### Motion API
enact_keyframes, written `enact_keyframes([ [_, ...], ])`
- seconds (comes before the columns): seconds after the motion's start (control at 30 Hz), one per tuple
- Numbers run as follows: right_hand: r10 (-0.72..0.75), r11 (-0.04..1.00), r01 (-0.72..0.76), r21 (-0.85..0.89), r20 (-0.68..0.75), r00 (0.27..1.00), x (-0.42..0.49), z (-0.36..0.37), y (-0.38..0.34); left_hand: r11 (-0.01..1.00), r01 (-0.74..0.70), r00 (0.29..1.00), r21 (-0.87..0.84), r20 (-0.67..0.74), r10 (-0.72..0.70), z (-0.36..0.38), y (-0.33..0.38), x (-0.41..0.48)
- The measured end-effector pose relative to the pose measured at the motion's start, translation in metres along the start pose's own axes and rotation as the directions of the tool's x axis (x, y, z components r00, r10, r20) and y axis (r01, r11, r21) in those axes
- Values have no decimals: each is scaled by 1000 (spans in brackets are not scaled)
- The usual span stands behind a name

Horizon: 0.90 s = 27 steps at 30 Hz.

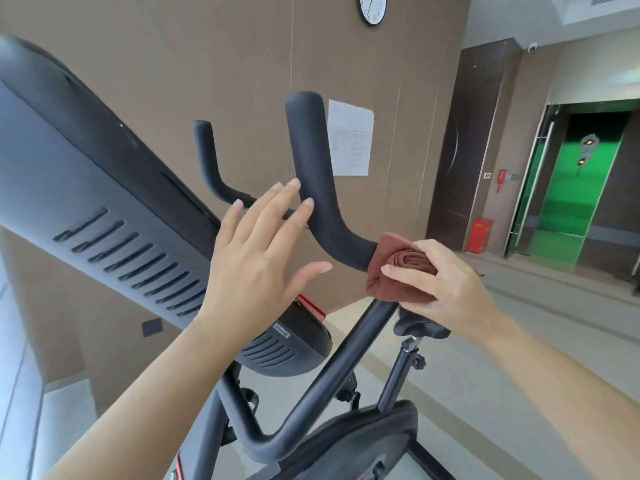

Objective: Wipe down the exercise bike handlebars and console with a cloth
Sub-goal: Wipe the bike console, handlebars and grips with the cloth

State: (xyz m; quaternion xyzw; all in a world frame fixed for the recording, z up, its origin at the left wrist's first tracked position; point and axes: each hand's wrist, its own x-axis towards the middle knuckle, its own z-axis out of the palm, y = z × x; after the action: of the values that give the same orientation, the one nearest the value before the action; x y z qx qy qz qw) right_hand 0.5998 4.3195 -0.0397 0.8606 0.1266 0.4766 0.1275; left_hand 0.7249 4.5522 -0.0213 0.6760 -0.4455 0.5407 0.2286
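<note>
One hand [446, 285] presses brown cloth [398, 275] around the handlebar [318, 188].

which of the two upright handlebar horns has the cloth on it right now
The nearer, thicker horn. The right hand presses the brown cloth around its lower bend. The thinner far horn is bare, and the left hand is open, holding nothing.

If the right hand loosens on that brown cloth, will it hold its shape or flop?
Likely floppy: the brown cloth folds and bunches in the right hand. Probably light, pinched by fingers alone. It could slide off the smooth handlebar.
</note>
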Motion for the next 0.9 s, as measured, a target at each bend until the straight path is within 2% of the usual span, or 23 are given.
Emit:
enact_keyframes([
  [0.07, -1, 998, -1, 60, 38, 999, -7, -3, 15, 996, 75, 997, -52, 18, -74, 7, 11, 5],
  [0.13, 72, 969, -88, 233, 74, 995, -6, -8, 27, 992, 113, 993, -55, 36, -111, 15, 18, 9],
  [0.23, 314, 748, -313, 586, 103, 944, 17, -13, 38, 989, 144, 989, -7, 44, -144, 24, 23, 12],
  [0.33, 428, 525, -336, 782, 98, 899, 65, -7, 44, 980, 199, 978, 18, 57, -200, 25, 23, 15],
  [0.43, 350, 286, -344, 894, 237, 906, 109, 11, 33, 970, 240, 967, 30, 85, -242, 21, 22, 19],
  [0.57, 94, 161, -404, 900, 393, 915, 116, 34, 24, 961, 275, 956, 24, 103, -276, 18, 27, 19],
  [0.63, 7, 193, -398, 897, 405, 914, 110, 36, 36, 958, 286, 953, 23, 98, -287, 18, 30, 19],
  [0.77, -150, 364, -319, 875, 393, 907, 103, 33, 53, 955, 295, 949, 40, 105, -298, 15, 31, 20],
  [0.9, -171, 375, -277, 885, 360, 917, 105, 33, 56, 962, 269, 958, 38, 96, -271, 12, 29, 24],
])
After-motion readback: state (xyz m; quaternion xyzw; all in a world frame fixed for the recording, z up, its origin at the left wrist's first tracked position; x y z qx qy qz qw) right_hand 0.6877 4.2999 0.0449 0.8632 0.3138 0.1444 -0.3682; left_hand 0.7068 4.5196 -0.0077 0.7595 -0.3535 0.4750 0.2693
